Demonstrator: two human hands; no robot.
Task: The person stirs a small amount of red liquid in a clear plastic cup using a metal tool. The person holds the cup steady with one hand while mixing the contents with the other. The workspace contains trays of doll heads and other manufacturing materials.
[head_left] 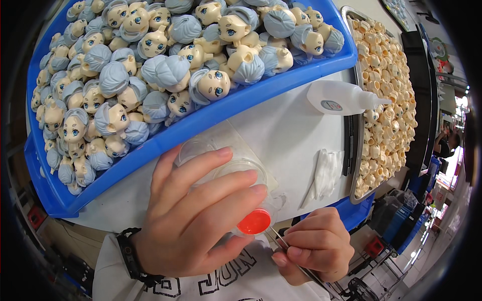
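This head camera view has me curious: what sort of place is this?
Probably a toy or figurine workshop: a blue tray heaped with similar blue-haired doll heads, a metal tray full of small beige parts, and a slim metal tool in the person's right hand.

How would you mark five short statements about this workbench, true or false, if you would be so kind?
1. The right hand holds a thin metal tool. True.
2. There is a black wristband beside the left hand. True.
3. The doll heads have red hair. False: the shiny doll heads in the large blue plastic tray have pale-blue hair.
4. A white cloth bundle lies left of the metal tray of small cream-coloured parts. True.
5. The left hand grips the translucent white plastic bottle. False: it is apart from both hands.
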